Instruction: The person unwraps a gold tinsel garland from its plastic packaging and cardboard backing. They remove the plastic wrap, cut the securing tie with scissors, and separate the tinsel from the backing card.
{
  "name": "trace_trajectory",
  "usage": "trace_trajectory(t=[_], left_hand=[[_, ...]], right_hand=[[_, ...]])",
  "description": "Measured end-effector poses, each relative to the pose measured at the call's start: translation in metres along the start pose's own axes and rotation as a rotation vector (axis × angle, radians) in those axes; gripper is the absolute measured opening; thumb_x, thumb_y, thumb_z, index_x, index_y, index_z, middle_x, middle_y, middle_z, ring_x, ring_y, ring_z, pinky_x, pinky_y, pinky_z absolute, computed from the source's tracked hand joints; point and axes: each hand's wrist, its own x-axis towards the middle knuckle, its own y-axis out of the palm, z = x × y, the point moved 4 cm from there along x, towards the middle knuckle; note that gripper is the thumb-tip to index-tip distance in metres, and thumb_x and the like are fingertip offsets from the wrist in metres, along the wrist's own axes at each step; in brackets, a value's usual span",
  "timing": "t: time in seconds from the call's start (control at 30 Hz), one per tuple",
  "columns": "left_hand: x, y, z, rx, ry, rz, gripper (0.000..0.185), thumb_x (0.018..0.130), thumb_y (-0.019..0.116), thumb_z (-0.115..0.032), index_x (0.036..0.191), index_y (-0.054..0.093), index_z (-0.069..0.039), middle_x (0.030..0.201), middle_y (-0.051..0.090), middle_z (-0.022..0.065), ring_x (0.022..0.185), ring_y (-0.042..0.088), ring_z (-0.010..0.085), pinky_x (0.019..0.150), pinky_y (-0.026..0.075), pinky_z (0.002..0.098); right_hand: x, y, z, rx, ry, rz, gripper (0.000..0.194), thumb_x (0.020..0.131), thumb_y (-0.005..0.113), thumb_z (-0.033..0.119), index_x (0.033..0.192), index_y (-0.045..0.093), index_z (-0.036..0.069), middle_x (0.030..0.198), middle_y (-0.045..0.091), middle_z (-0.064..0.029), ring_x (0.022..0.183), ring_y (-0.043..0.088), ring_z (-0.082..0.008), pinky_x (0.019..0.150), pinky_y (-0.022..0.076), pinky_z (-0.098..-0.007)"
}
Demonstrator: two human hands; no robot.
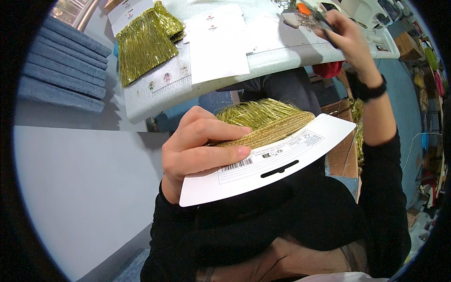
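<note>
Close to my body, my left hand (201, 144) pinches a folded stack of gold tinsel fringe (262, 112) by its woven header band (278, 132), thumb on one side and fingers on the other. Against the band lies a white header card (317, 141), also under my thumb, with a barcode, printed text and a slotted hanging hole. Over the table's far right part, my right hand (347, 35) grips a dark, blurred tool (327, 30); its exact kind is unclear. Beside that tool lie a tangle of thin threads (306, 21) and an orange piece (303, 8).
On the white table (158, 102) lie a carded gold tinsel fringe (146, 46) and blank-faced white cards (220, 49). A white sewing machine (363, 12) stands at the far right. Below it are a cardboard box (341, 155) and more gold tinsel (357, 130). Blue folded fabric (63, 67) hangs left.
</note>
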Motion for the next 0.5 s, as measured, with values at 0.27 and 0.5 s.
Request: trace_trajectory(t=[0.27,0.5], left_hand=[[0.005,-0.001,0.001,-0.030,-0.019,0.102,0.023,0.077,0.083,-0.025,0.097,0.078,-0.014,0.102,0.074,0.0092,0.076,0.057,0.0180,0.069,0.045,0.0310],[0.003,0.004,0.003,-0.028,0.106,0.187,0.032,0.090,0.072,-0.040,0.104,0.075,-0.012,0.107,0.073,0.0133,0.074,0.054,0.0155,0.070,0.041,0.0318]], right_hand=[[-0.087,-0.043,0.103,-0.204,-0.325,0.213,0.047,0.063,0.082,0.015,0.091,0.045,0.006,0.110,0.044,-0.0091,0.085,0.044,-0.0149,0.070,0.0369,-0.0233],[-0.097,-0.040,0.111,-0.193,-0.390,0.305,0.052,0.060,0.089,0.018,0.090,0.049,0.006,0.110,0.045,-0.0089,0.080,0.043,-0.0152,0.067,0.0359,-0.0233]])
